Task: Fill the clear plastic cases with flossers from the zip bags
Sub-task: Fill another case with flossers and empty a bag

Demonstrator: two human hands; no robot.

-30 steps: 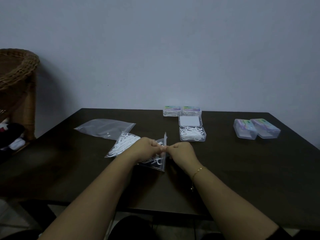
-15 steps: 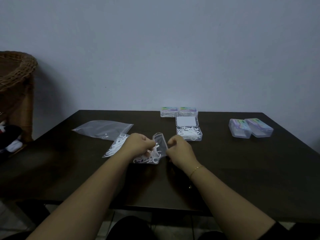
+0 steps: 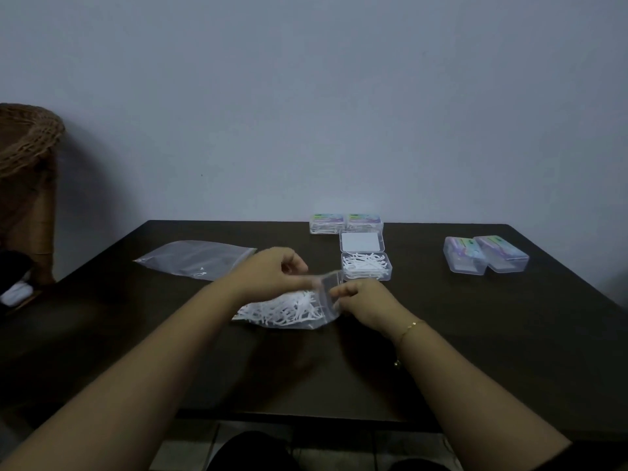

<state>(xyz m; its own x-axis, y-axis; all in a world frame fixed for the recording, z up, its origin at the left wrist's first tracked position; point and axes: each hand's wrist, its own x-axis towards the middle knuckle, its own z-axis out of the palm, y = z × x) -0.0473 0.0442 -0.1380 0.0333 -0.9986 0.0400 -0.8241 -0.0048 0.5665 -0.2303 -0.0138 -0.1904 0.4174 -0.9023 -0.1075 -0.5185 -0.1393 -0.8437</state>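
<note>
From the head view, your left hand (image 3: 272, 277) and right hand (image 3: 365, 300) both pinch the mouth of a zip bag (image 3: 289, 311) full of white flossers (image 3: 282, 309), fingers curled on the plastic on either side of the opening. The bag lies on the dark table (image 3: 475, 334), just in front of you.

Just beyond it sits an open clear case (image 3: 366, 266) partly filled with flossers, its lid (image 3: 361, 241) laid back. Two closed cases (image 3: 346, 223) stand at the far edge, and two more (image 3: 485, 254) well to the right. An empty zip bag (image 3: 195, 258) lies flat at the left, and a wicker chair (image 3: 27, 171) stands beside the table.
</note>
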